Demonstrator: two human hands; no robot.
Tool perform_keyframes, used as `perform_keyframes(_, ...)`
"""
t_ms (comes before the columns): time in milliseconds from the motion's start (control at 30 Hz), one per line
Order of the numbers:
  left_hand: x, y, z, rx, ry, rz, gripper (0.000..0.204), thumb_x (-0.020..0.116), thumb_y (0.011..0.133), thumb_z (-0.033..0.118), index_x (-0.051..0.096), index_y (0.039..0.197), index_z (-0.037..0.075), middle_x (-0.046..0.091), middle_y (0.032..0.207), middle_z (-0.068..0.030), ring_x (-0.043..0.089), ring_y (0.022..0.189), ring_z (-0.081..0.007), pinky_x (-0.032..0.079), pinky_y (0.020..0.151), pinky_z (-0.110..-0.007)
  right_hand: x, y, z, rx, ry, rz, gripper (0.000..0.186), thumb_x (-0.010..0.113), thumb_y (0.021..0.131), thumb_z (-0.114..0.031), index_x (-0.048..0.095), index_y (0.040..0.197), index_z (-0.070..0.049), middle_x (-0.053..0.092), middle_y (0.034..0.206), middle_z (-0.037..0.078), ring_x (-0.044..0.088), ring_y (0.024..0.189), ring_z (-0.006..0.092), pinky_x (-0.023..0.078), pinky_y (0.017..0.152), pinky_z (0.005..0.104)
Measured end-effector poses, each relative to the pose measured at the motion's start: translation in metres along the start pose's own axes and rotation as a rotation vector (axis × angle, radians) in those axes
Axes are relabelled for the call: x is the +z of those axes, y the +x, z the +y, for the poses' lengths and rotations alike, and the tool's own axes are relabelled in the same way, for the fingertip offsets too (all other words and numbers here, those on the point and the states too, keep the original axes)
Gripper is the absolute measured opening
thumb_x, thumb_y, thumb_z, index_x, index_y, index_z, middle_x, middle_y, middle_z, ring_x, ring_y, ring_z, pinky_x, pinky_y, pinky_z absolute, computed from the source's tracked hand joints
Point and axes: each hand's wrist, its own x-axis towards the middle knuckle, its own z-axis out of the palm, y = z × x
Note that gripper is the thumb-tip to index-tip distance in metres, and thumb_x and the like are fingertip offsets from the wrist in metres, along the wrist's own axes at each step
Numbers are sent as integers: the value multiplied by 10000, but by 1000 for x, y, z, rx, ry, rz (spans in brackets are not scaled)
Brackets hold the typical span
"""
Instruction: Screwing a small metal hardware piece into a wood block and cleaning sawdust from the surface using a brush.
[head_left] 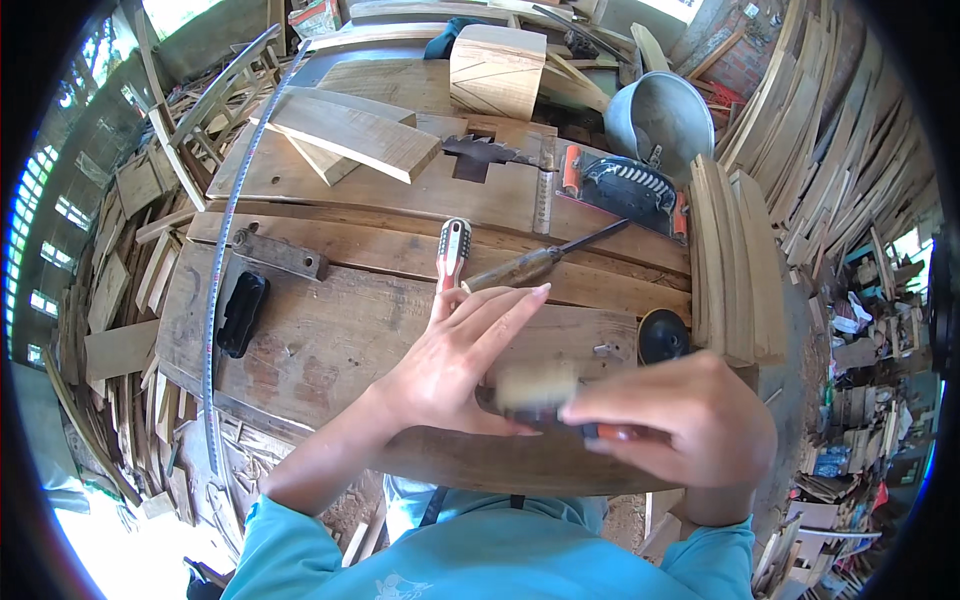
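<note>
My left hand hovers over the front of the wooden workbench, fingers stretched and thumb apart, with nothing seen in its grasp. Close beyond its fingers is a red and white handle with a black textured grip; its lower end is hidden. My right hand is closed around a motion-blurred tool with a pale block-like head, a dark body and an orange end; its kind is unclear. That head is just right of my left palm. A wooden-handled tool with a dark metal shaft lies beyond my left fingertips.
A long measuring strip and a black tray-like piece lie at left. Farther back are loose boards, a wood block and a metal bucket. Stacked curved timber and a round black item stand at right.
</note>
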Motion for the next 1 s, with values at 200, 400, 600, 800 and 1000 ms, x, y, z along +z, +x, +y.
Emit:
perform_keyframes(200,-3,3,1,75,-61,35,1231,957,633,526,407,1617,31,576,1485,-187,542,1374,-395,301,1171,-558,12,4,8,24,-146,226,352,809,820,-22,762,1166,-70,785,1007,124,769,814,292,631,735,386)
perform_keyframes(400,-10,-2,-15,139,5,8,1117,741,782,757,501,1545,-23,579,1490,-243,570,1336,-441,394,1138,-566,2,-4,0,94,145,-97,367,866,778,4,794,1137,-24,803,1025,172,784,804,274,614,690,323)
perform_keyframes(600,3,4,-19,179,-108,141,940,673,911,673,536,1491,-55,616,1388,-237,594,1259,-413,405,1116,-528,-19,-24,25,-85,305,-130,300,842,867,-77,770,1153,-22,806,1049,201,803,808,262,627,656,336)
perform_keyframes(800,-26,-16,-12,23,35,408,321,786,923,208,742,1155,-10,747,1041,-168,723,957,-329,567,857,-443,-19,-45,63,72,350,535,373,733,997,-193,671,1330,-36,769,1018,110,710,766,132,517,604,220)
perform_keyframes(1000,-83,-111,-16,-632,515,576,87,790,899,105,774,963,47,763,896,-92,729,752,-205,593,686,-330,-14,-3,139,530,254,695,379,664,1080,-321,652,1348,-53,739,985,42,655,769,53,429,614,200)
